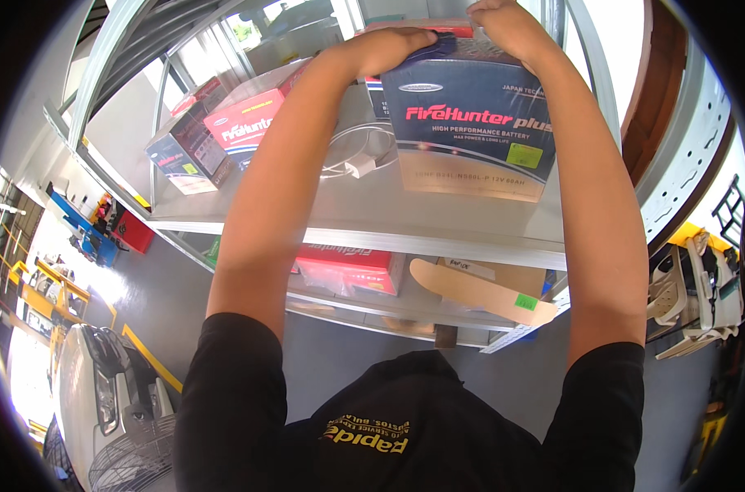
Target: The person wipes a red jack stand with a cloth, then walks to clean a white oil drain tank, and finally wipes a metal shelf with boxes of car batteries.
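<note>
A large dark blue car battery box with a tan lower band stands on the grey shelf in front of me, wrapped in clear plastic. My left hand is at the top left edge of this box, its fingers closed on a crumpled dark blue thing, perhaps cloth. Over the far right of the box top, my right hand is raised with its fingers pinched together. What they hold, if anything, cannot be made out. Both forearms reach up on either side of the box.
A white cable with a plug lies left of the box. Farther left stand a red battery box and a dark one. The lower shelf carries a red box and a curved tan board. Metal uprights frame the rack.
</note>
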Available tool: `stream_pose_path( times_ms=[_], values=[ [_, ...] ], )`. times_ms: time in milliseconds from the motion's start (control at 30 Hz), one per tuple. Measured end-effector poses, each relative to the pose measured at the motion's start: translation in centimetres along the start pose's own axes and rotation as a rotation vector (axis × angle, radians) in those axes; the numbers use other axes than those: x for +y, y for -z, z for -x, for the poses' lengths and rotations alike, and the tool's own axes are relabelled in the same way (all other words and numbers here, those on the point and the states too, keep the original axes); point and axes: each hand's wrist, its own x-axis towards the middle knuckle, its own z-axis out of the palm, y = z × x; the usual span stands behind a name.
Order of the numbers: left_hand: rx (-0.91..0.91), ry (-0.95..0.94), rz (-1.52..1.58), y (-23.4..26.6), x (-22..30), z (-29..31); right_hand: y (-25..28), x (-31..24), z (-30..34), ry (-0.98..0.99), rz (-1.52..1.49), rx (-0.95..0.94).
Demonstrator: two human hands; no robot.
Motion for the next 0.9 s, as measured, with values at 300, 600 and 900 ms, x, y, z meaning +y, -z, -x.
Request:
stream_pose_path(
  times_ms=[300, 600, 900],
  values=[
    [0.72, -0.058, 0.898, -9.6, 0.1, 6.1, -0.9, 1.0, -0.4, 0.039, 0.067, -0.019],
    [0.609, 0.016, 1.072, -12.1, -3.7, 3.2, 1.1, 1.4, -0.2, -0.044, 0.271, -0.17],
    [-0.149, -0.072, 0.592, -12.4, -8.0, 12.2, 1.0, -1.5, 1.5, -0.158, 0.347, -0.116]
  ],
)
